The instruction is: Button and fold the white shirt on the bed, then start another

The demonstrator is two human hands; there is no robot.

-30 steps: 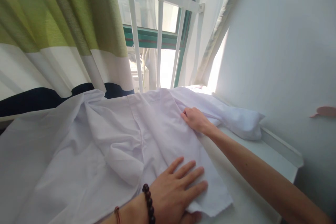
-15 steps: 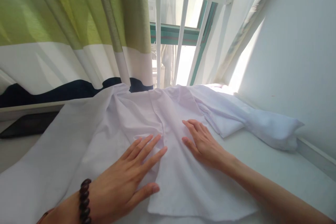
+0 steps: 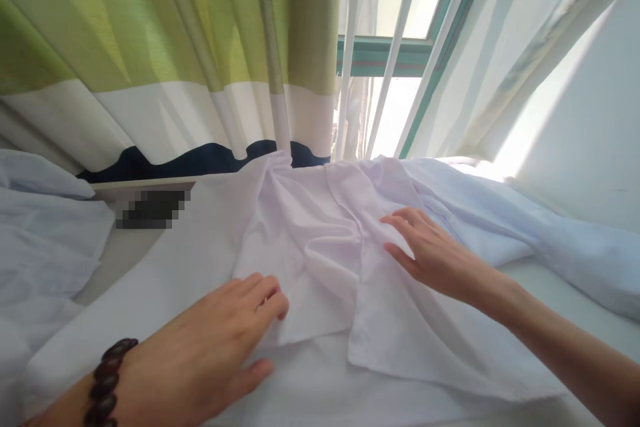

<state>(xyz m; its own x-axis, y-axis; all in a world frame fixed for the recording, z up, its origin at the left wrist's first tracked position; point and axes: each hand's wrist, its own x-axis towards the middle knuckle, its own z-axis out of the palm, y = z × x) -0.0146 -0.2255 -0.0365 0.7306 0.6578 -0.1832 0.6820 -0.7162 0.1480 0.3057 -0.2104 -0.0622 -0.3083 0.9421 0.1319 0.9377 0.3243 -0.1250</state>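
A white shirt [image 3: 395, 313] lies spread out, its front placket running down the middle and creased folds beside it. Its sleeves stretch off to the left and right. My left hand [image 3: 220, 340], with a dark beaded bracelet [image 3: 106, 380] at the wrist, is over the left front panel. Its fingers are bent and the thumb stands apart, with nothing held. Over the right front panel is my right hand [image 3: 425, 247], fingers loosely curved and thumb apart, holding nothing. Whether either palm touches the cloth I cannot tell.
More white cloth [image 3: 45, 240] lies at the far left. Near it is a dark pixelated object [image 3: 153, 209]. Behind the shirt hang a green-and-white curtain [image 3: 200, 40] and white window bars [image 3: 395, 47]. A white wall [image 3: 600, 147] stands on the right.
The view has swung left, bringing in the white cloth there. My left hand has drawn toward the lower left and its spread fingers have bent. My right hand remains over the right panel.
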